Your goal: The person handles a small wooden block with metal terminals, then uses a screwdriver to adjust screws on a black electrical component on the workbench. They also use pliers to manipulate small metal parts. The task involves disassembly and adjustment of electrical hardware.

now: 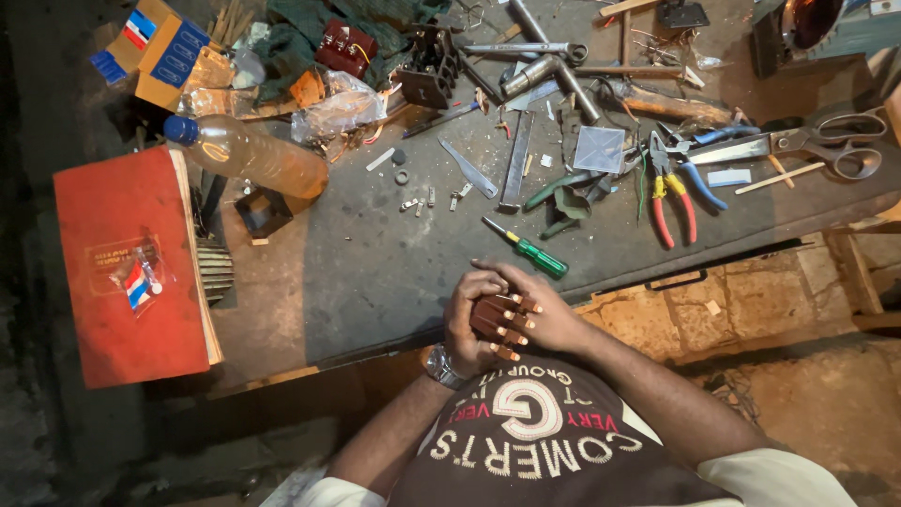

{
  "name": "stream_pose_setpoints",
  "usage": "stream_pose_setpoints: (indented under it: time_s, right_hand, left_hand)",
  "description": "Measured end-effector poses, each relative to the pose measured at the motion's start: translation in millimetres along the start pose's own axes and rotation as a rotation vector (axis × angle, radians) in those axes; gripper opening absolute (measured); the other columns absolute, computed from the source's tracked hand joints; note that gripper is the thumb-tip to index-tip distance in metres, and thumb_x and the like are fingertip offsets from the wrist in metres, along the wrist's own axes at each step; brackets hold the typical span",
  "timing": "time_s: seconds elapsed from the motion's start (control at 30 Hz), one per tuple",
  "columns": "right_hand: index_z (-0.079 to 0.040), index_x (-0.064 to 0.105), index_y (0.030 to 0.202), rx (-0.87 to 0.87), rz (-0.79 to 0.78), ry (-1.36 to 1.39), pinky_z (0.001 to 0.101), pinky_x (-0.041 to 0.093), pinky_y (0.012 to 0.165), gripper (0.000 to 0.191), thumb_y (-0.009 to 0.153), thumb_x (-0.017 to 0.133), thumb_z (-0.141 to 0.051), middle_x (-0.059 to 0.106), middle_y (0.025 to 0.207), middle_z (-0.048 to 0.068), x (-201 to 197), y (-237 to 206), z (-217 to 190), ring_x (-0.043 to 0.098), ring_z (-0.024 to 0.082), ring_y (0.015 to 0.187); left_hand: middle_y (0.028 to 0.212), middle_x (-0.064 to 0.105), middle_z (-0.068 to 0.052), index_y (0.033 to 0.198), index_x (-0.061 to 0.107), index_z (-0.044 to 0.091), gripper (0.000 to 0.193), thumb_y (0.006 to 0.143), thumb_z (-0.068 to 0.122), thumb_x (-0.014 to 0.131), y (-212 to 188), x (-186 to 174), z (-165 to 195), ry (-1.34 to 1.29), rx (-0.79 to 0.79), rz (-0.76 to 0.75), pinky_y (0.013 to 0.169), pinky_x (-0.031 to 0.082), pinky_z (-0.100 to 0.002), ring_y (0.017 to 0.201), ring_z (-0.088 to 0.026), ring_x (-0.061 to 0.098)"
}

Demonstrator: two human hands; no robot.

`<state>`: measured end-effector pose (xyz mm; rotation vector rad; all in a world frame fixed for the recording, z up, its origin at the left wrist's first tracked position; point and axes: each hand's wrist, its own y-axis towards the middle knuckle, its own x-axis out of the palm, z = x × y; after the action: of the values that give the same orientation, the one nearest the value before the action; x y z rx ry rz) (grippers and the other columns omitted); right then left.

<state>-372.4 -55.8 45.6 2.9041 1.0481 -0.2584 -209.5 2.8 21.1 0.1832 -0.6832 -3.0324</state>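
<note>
A small dark reddish-brown ribbed block [490,317] is held at the near edge of the grey workbench top [375,272], just above the person's chest. It is clasped between both hands: the left hand [469,324], with a silver wristwatch [441,366] at its wrist, is cupped under and around it, while the right hand [542,314] is laid over it from the other side, its fingers [516,324] pressed across the block's face. Both grips are closed tight on the block, and most of it is hidden by the fingers.

Just beyond the hands, a green-handled screwdriver with a yellow collar [527,250] is seen lying on the bench. Further right, red-and-yellow-handled pliers [668,197] and blue-handled pliers [699,183] are laid side by side, with large steel scissors [807,143] beyond them. To the left, a clear plastic bottle with a blue cap [246,153] is lying on its side, near a thick red-covered book [127,263] at the bench's left end. Small screws, metal strips and wrenches are scattered across the far part.
</note>
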Motion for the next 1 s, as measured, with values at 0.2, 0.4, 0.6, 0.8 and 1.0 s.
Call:
stream_pose_setpoints:
  time_s: [0.2, 0.4, 0.6, 0.8, 1.0]
  right_hand:
    - [-0.005, 0.049, 0.145, 0.003, -0.007, -0.030, 0.0359, 0.056, 0.096, 0.065, 0.085, 0.069, -0.018, 0.070, 0.123, 0.014, -1, 2, 2, 0.071, 0.022, 0.114]
    - [-0.003, 0.049, 0.145, 0.013, -0.027, 0.052, 0.0351, 0.054, 0.099, 0.063, 0.087, 0.067, -0.015, 0.068, 0.126, 0.013, 1, -1, 4, 0.068, 0.020, 0.117]
    - [-0.002, 0.052, 0.142, 0.049, -0.016, 0.075, 0.0338, 0.053, 0.099, 0.059, 0.087, 0.068, -0.016, 0.068, 0.125, 0.012, 3, -5, 12, 0.066, 0.018, 0.116]
    - [-0.001, 0.051, 0.142, 0.041, -0.018, 0.095, 0.0348, 0.052, 0.101, 0.058, 0.088, 0.069, -0.014, 0.066, 0.129, 0.013, 6, -9, 19, 0.064, 0.019, 0.120]
    - [-0.002, 0.051, 0.142, 0.091, -0.036, 0.129, 0.0345, 0.053, 0.102, 0.056, 0.090, 0.068, -0.012, 0.066, 0.130, 0.012, 9, -11, 17, 0.065, 0.018, 0.119]
  left_hand:
    - [0.121, 0.063, -0.017, 0.122, 0.055, 0.001, 0.075, 0.090, 0.067, 0.070, 0, -2, 1, 0.034, 0.011, 0.004, 0.095, 0.059, -0.040, 0.110, -0.028, 0.068]
    - [0.120, 0.063, -0.016, 0.121, 0.056, 0.002, 0.073, 0.090, 0.066, 0.070, 0, -3, 3, 0.040, 0.012, 0.034, 0.096, 0.059, -0.041, 0.110, -0.028, 0.068]
    - [0.120, 0.063, -0.016, 0.122, 0.057, 0.002, 0.072, 0.090, 0.065, 0.070, -1, -5, 6, 0.073, 0.028, 0.041, 0.099, 0.058, -0.042, 0.113, -0.029, 0.068]
    - [0.118, 0.065, -0.016, 0.120, 0.057, 0.002, 0.067, 0.092, 0.061, 0.072, -4, -4, 10, 0.074, -0.019, 0.054, 0.097, 0.059, -0.041, 0.109, -0.028, 0.070]
    - [0.119, 0.064, -0.017, 0.122, 0.056, 0.002, 0.068, 0.090, 0.059, 0.072, -5, -6, 14, 0.067, 0.005, 0.059, 0.098, 0.059, -0.041, 0.111, -0.029, 0.069]
